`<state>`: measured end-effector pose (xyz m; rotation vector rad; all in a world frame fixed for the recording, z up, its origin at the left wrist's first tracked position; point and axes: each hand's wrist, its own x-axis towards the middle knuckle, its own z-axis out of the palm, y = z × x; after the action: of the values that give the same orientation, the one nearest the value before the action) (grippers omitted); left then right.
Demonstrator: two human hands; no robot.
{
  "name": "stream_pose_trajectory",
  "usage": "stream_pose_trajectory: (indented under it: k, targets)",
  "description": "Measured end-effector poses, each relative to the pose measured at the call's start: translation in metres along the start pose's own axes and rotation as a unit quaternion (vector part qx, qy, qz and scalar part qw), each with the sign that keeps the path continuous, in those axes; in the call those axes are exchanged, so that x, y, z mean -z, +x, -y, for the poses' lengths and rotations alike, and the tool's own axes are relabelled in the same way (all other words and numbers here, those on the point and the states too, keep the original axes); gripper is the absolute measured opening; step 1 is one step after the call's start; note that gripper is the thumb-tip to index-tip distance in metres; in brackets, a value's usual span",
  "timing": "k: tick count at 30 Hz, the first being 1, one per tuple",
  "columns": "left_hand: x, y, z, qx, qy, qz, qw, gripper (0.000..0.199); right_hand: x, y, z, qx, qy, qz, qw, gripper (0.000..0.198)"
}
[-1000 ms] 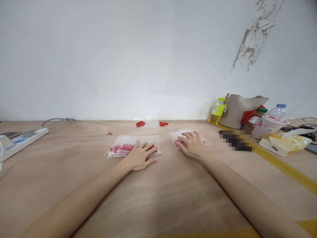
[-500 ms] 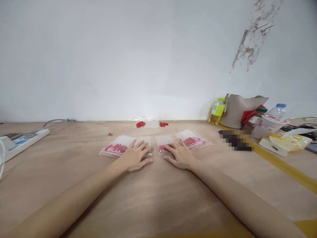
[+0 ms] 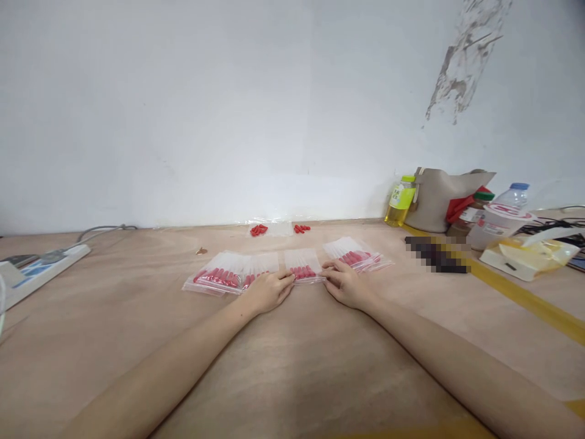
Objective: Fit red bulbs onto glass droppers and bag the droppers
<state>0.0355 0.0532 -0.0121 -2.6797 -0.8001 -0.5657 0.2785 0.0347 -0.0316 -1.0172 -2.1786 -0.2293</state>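
A small clear zip bag with several red slim pieces inside lies flat on the table in front of me. My left hand has its fingers pressed together at the bag's near left corner. At the near right corner, the fingers of my right hand close on the edge. Left of it lies a spread of similar bags, partly covered by my left hand. More filled bags overlap on the right, just beyond my right hand. What the red pieces are I cannot tell.
Loose red pieces and a second small heap lie near the wall around clear plastic. A power strip stands left. At right are a yellow drink bottle, a grey bag, a cup and a tissue pack.
Both hands were spread flat over the bags. My fingers have drawn together at the near corners of the middle bag, whose red pieces now show. My left hand moved slightly right.
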Motion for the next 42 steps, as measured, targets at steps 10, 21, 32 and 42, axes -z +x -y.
stream_pose_trajectory:
  k: [10,21,32,42]
  targets:
    - [-0.009,0.001,0.003,-0.018,0.060,-0.085,0.994,0.024,-0.001,0.007,0.008,-0.028,-0.079,0.008,0.996,0.014]
    - [0.003,0.009,-0.002,-0.113,0.143,-0.034,0.983,0.025,0.001,0.007,0.010,0.011,-0.099,-0.002,0.995,0.014]
    - [-0.004,0.005,0.004,-0.095,0.140,-0.043,0.985,0.028,-0.025,0.042,0.039,0.191,-0.195,-0.014,0.962,0.023]
    - [0.000,0.003,0.006,-0.089,0.130,-0.051,0.986,0.024,-0.021,0.047,0.037,0.199,-0.227,-0.010,0.953,0.028]
